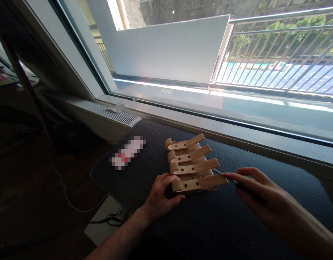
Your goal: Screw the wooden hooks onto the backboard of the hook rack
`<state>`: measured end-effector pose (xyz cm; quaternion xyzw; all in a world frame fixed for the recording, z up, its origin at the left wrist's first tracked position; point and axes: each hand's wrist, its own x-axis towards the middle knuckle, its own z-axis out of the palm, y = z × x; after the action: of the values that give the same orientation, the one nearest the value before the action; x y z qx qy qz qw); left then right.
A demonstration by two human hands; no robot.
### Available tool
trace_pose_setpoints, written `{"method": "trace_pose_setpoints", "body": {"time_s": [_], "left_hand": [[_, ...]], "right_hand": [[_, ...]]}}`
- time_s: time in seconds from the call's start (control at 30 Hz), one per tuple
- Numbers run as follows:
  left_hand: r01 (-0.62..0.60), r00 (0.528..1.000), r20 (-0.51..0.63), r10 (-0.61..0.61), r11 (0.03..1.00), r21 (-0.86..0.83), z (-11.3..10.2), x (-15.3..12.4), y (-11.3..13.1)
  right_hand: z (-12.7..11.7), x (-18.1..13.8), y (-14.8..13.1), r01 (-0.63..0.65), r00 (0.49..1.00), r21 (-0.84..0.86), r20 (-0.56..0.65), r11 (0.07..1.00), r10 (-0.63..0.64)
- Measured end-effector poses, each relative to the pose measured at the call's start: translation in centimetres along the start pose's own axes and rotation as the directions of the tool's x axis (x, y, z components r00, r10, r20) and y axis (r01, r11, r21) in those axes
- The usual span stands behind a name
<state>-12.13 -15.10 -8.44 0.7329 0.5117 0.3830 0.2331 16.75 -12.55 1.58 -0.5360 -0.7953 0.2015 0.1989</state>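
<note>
On the dark table (144,180) lies a wooden hook rack (193,159), with several pale curved hooks screwed side by side to a board. My left hand (163,193) grips its near left corner, thumb and fingers around the rounded end of the nearest hook. At the rack's right side, my right hand (255,191) is closed around a slim metal tool (221,173) with a dark handle. The tool's tip points left between the two nearest hooks, close to their free ends; its exact kind and whether it touches the wood I cannot make out.
A blurred-out white and red object (128,151) lies at the table's left. Beyond the far edge are a window sill (182,115) and a large window; a vented ledge (114,113) holds a crumpled clear bag. Below left are a white cable (71,206) and a white box.
</note>
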Motion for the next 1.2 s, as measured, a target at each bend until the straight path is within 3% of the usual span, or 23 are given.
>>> {"method": "trace_pose_setpoints", "body": {"time_s": [0.07,0.2,0.47,0.6,0.7,0.83,0.9,1.07,1.2], "left_hand": [[0.010,1.000,0.008,-0.010,1.000,-0.024,0.0,0.1,0.0],[0.016,1.000,0.021,-0.015,0.999,-0.039,-0.2,0.2,0.1],[-0.029,0.998,0.059,0.032,0.998,-0.062,-0.3,0.5,0.5],[-0.015,0.998,0.055,0.019,0.998,-0.068,-0.2,0.8,0.7],[-0.022,0.999,0.036,0.025,0.996,-0.083,-0.1,0.9,0.7],[-0.046,0.999,0.012,0.047,0.996,-0.078,-0.1,1.0,0.7],[-0.048,0.999,0.009,0.048,0.996,-0.069,-0.2,1.1,0.7],[-0.048,0.999,0.011,0.049,0.997,-0.058,-0.3,1.0,0.7],[-0.033,0.999,0.000,0.033,0.998,-0.057,-0.5,0.9,0.8]], "right_hand": [[-0.3,0.6,-1.3,0.144,0.980,-0.163,0.160,0.976,-0.118],[0.4,2.6,-3.6,0.305,0.920,-0.352,0.350,0.885,-0.178],[0.4,4.3,-5.3,0.342,0.862,-0.411,0.496,0.845,-0.108],[0.3,5.4,-6.5,0.423,0.827,-0.369,0.530,0.828,-0.186],[0.5,6.8,-8.2,0.514,0.765,-0.368,0.606,0.775,-0.219],[0.9,8.7,-10.1,0.582,0.669,-0.417,0.733,0.698,-0.121],[1.0,9.6,-10.3,0.535,0.670,-0.421,0.740,0.732,-0.064],[1.1,10.6,-10.7,0.347,0.725,-0.515,0.677,0.784,0.124],[0.2,10.5,-11.9,0.357,0.741,-0.542,0.661,0.761,0.123]]}}
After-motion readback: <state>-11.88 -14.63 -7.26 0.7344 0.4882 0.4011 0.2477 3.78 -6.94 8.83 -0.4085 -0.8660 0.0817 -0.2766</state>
